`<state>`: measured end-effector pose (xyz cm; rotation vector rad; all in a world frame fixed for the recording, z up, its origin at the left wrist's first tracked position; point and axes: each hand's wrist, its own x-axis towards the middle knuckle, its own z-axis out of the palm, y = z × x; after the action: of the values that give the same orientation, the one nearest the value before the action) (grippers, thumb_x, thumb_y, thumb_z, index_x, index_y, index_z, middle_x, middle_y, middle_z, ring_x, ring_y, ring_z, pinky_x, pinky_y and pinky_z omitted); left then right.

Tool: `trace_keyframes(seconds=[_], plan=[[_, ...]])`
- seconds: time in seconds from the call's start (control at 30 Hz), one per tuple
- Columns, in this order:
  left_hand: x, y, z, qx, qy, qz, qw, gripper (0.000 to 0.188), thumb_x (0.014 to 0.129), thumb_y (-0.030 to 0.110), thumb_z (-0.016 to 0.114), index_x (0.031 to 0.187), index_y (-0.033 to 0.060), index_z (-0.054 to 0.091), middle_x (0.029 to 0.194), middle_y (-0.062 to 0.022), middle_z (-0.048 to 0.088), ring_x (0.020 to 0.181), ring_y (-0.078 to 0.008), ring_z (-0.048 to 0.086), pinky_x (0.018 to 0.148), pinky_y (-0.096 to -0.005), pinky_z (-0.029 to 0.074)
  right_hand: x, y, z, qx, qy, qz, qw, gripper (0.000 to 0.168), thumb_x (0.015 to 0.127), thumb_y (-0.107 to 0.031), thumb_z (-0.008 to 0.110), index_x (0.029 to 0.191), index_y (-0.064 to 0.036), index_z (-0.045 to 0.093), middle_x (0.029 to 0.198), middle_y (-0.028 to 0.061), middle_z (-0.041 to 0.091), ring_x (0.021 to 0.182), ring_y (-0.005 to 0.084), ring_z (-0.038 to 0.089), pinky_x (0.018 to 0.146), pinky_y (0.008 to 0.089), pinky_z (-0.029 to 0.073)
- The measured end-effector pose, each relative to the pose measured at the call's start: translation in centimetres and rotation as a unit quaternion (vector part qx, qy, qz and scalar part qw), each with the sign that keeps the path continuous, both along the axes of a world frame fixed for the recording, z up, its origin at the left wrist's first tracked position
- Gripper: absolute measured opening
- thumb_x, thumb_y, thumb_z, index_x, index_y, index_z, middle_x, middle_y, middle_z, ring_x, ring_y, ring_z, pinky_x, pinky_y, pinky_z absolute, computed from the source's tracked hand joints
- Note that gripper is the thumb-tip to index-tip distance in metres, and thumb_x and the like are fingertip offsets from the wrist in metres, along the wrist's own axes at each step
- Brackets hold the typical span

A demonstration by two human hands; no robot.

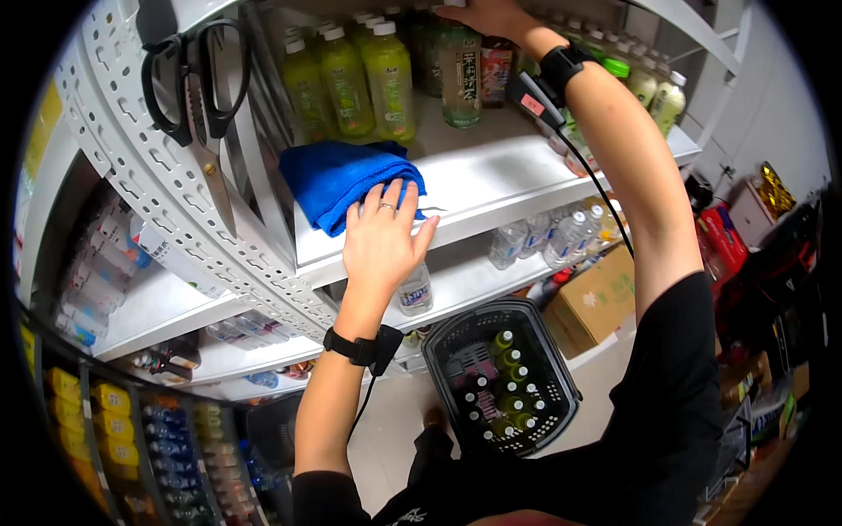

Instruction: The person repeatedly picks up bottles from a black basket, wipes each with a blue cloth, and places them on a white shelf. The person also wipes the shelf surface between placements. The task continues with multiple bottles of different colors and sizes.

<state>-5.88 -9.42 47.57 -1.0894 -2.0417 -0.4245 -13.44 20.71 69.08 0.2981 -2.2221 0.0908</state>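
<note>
My left hand rests with spread fingers on a folded blue cloth at the front edge of the white metal shelf. Deeper on that shelf, my right hand is at the cap of a clear plastic drink bottle with a dark label. The thumb lies against the cap; the top picture edge cuts off part of the hand. To the left of this bottle stand several yellow-green drink bottles with white caps. Behind it, darker bottles are in shadow.
Large scissors hang on the perforated shelf post. A black basket on the floor holds several bottles. Water bottles stand on the lower shelf, above a cardboard box. More bottles fill the upper shelf's right side.
</note>
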Motion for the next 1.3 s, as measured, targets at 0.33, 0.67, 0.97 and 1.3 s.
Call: trace_keyframes(seconds=[0.33, 0.67, 0.97, 1.3], plan=[[0.1, 0.2, 0.6, -0.01, -0.011, 0.004, 1.0, 0.051, 0.081, 0.041, 0.066, 0.116, 0.0047, 0.064, 0.118, -0.0122, 0.063, 0.11, -0.0304, 0.056, 0.091, -0.0409, 0.043, -10.7, 0.2, -0.9, -0.081, -0.057, -0.056, 0.993, 0.054, 0.086, -0.04, 0.064, 0.117, 0.003, 0.057, 0.118, 0.0276, 0.059, 0.112, 0.0433, 0.055, 0.094, 0.0472, 0.044], [0.0, 0.6, 0.4, 0.004, -0.018, 0.002, 1.0, 0.054, 0.076, 0.042, 0.071, 0.116, 0.0059, 0.065, 0.117, -0.0116, 0.063, 0.109, -0.0308, 0.057, 0.091, -0.0395, 0.045, -16.6, 0.3, -2.0, -0.083, -0.073, -0.105, 0.988, 0.053, 0.086, -0.037, 0.066, 0.119, 0.003, 0.055, 0.119, 0.0272, 0.059, 0.112, 0.0432, 0.054, 0.095, 0.0495, 0.043], [0.0, 0.0, 0.0, 0.004, -0.012, 0.002, 1.0, 0.052, 0.079, 0.042, 0.069, 0.115, 0.0049, 0.064, 0.118, -0.0124, 0.063, 0.109, -0.0315, 0.057, 0.089, -0.0403, 0.046, -12.8, -1.1, -3.1, -0.094, -0.098, -0.07, 0.988, 0.052, 0.088, -0.034, 0.063, 0.124, 0.003, 0.053, 0.122, 0.0281, 0.057, 0.113, 0.0446, 0.053, 0.096, 0.0486, 0.043], [0.0, -0.9, 0.1, 0.005, -0.028, -0.013, 1.0, 0.053, 0.083, 0.043, 0.064, 0.116, 0.0016, 0.063, 0.121, -0.0142, 0.061, 0.111, -0.0317, 0.055, 0.089, -0.0406, 0.047, 2.4, -6.4, -5.6, -0.002, -0.271, 0.004, 0.962, 0.031, 0.088, -0.03, 0.067, 0.106, -0.006, 0.062, 0.073, 0.011, 0.066, 0.063, 0.0193, 0.063, 0.058, 0.036, 0.05]])
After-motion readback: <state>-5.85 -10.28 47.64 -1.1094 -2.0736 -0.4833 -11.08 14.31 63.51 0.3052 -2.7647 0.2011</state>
